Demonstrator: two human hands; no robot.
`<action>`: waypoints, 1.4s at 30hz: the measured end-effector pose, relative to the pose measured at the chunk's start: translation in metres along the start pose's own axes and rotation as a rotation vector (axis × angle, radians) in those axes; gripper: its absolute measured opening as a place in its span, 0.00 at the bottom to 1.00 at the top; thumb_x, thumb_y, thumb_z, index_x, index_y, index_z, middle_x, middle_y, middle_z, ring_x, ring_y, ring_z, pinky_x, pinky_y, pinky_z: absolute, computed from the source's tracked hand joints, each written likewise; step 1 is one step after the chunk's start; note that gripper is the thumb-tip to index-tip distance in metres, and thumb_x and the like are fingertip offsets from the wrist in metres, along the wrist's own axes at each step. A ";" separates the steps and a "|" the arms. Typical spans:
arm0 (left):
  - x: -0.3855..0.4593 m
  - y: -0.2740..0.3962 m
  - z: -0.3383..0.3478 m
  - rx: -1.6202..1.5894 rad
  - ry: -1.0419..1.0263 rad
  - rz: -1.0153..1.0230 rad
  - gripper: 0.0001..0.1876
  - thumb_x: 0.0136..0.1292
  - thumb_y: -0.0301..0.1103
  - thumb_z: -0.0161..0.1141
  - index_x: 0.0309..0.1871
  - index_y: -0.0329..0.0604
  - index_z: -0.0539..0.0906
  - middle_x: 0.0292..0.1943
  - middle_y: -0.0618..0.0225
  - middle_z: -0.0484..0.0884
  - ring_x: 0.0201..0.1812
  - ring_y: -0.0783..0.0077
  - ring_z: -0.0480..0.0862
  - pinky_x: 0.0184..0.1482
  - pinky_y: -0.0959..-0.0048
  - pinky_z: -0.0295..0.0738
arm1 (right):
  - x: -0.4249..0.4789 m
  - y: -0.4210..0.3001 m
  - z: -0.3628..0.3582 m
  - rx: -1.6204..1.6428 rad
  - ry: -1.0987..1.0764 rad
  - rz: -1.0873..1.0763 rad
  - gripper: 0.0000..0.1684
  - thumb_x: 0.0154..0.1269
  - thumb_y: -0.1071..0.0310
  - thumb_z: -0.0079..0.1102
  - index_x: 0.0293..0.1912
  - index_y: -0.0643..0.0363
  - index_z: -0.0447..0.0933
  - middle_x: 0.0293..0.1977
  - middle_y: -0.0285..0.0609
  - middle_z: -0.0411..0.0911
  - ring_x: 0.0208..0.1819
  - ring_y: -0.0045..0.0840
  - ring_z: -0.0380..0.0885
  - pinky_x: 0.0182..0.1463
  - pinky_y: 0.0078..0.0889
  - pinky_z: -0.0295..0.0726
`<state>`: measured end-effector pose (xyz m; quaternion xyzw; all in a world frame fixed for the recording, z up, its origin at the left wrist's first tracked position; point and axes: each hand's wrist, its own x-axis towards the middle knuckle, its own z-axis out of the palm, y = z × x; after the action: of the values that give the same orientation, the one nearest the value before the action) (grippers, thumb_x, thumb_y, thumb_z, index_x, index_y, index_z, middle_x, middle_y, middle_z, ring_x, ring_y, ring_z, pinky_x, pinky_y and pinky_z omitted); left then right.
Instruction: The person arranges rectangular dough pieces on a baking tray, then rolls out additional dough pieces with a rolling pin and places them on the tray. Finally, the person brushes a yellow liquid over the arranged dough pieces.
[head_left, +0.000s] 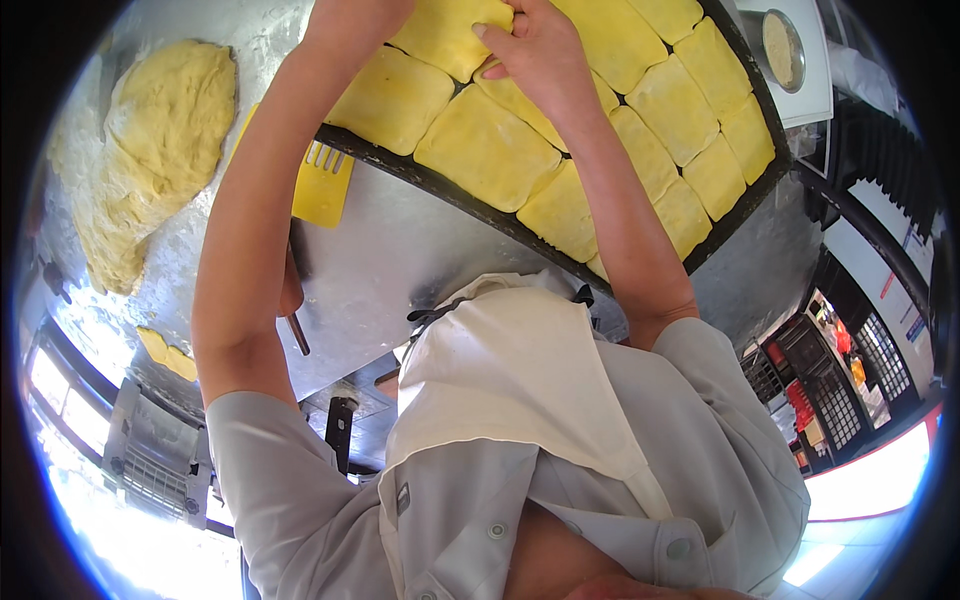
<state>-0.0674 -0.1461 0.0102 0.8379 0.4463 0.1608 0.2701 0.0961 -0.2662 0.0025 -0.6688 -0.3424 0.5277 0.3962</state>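
My right hand (536, 56) pinches the near right corner of a thin yellow dough sheet (450, 34) between thumb and fingers. That sheet lies over the far left part of a dark baking tray (457, 199). At the top edge of the picture, my left hand (364, 15) is at the sheet's left side; its fingers are cut off. Roughly square dough pieces (487, 146) cover the tray close together, with narrow dark gaps between them. Another dough piece (525, 97) lies partly under my right hand and wrist.
A large dough mound (169, 127) rests on the floured metal table (390, 232). A slotted yellow spatula (322, 191) and a rolling pin (291, 292) lie partly behind my left forearm. Small dough scraps (166, 354) sit lower left. A metal bowl (784, 51) holds pale powder or crumbs.
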 end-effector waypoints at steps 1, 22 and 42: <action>-0.002 -0.001 0.001 0.065 0.014 0.009 0.09 0.64 0.26 0.61 0.46 0.36 0.83 0.43 0.45 0.85 0.47 0.39 0.84 0.49 0.52 0.79 | -0.005 -0.009 -0.002 -0.043 -0.029 0.007 0.13 0.74 0.75 0.59 0.55 0.67 0.73 0.38 0.44 0.83 0.32 0.25 0.82 0.36 0.29 0.84; -0.111 0.008 0.015 0.571 -0.092 0.094 0.41 0.73 0.60 0.57 0.78 0.36 0.67 0.79 0.57 0.67 0.79 0.55 0.66 0.81 0.52 0.54 | -0.022 0.014 -0.017 0.004 0.040 -0.116 0.20 0.69 0.71 0.68 0.58 0.66 0.78 0.48 0.44 0.83 0.45 0.24 0.83 0.51 0.27 0.84; -0.117 0.015 0.013 0.416 -0.132 0.130 0.39 0.74 0.56 0.58 0.79 0.41 0.66 0.80 0.53 0.63 0.80 0.50 0.64 0.80 0.44 0.55 | 0.067 -0.003 0.018 0.938 -0.359 0.108 0.20 0.76 0.70 0.61 0.60 0.72 0.74 0.61 0.58 0.78 0.66 0.45 0.78 0.74 0.48 0.76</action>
<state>-0.1152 -0.2541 0.0057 0.9113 0.3962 0.0272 0.1090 0.0925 -0.2026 -0.0260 -0.3341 -0.0960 0.7514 0.5609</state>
